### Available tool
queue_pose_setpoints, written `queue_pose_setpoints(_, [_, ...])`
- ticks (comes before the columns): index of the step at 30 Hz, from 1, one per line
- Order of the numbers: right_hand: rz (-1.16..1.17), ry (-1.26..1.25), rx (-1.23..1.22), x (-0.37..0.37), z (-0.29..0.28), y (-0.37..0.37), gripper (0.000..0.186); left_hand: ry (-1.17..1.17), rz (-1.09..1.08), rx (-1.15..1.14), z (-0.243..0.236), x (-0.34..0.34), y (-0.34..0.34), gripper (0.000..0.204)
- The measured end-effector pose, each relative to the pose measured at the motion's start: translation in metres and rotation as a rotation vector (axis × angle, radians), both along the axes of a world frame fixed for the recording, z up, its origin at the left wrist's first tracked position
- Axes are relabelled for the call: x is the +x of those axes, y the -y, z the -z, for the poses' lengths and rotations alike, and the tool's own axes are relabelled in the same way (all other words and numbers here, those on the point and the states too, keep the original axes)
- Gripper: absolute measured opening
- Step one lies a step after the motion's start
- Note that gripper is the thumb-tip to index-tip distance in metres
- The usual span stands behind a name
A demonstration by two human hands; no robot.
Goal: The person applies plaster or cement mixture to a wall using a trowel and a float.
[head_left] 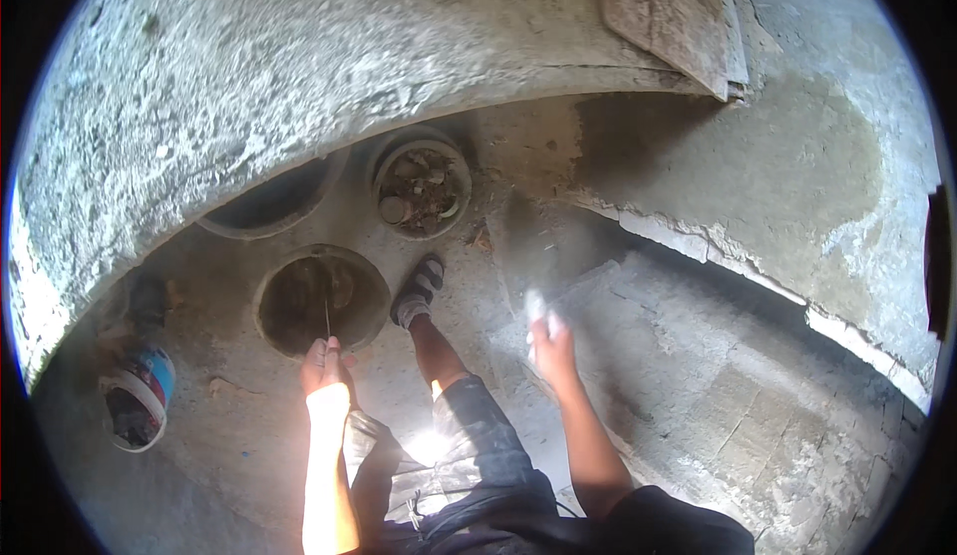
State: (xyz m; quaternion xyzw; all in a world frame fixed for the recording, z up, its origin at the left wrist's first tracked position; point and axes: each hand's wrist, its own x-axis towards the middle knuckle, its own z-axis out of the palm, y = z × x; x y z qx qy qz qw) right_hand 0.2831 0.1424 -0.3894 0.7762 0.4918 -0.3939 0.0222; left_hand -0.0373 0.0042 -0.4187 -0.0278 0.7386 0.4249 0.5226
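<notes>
White blurred thing (535, 307) — gripped in right hand (553, 351); thin rod (327, 314) — jutting from clamped left hand (325, 367).

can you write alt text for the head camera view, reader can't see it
A person's left hand grips a thin tool over a round tub, while the blurred right hand seems to hold something pale. Beyond the tub, a bucket of rubble stands near the person's foot on a dusty grey floor.

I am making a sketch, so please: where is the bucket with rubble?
In the head view, the bucket sits slightly left of centre, just beyond the shoe and right of the round tub.
</notes>
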Motion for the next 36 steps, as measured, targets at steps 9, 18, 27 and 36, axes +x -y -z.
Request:
queue_pose_setpoints(9, [-0.461, -0.344, -0.565, -0.114, -0.045, 0.046, 0.033, -0.299, 0.409, 0.118, -0.014, 0.022, -0.001, 0.036])
queue_pose_setpoints(18, [-0.601, -0.276, 1.132, -0.187, -0.231, -0.204, 0.018, -0.473, 0.595, 0.305, -0.024, -0.001, 0.035, 0.03])
queue_pose_setpoints(27, [-0.52, -0.445, 0.174, -0.302, -0.283, -0.411, 0.068, -0.378, 0.429, 0.199, -0.032, 0.005, 0.038, 0.033])
queue_pose_setpoints(36, [-0.692, -0.041, 1.082, -0.144, -0.237, -0.175, 0.081, -0.337, 0.434, 0.079, -0.027, -0.014, 0.066, 0.03])
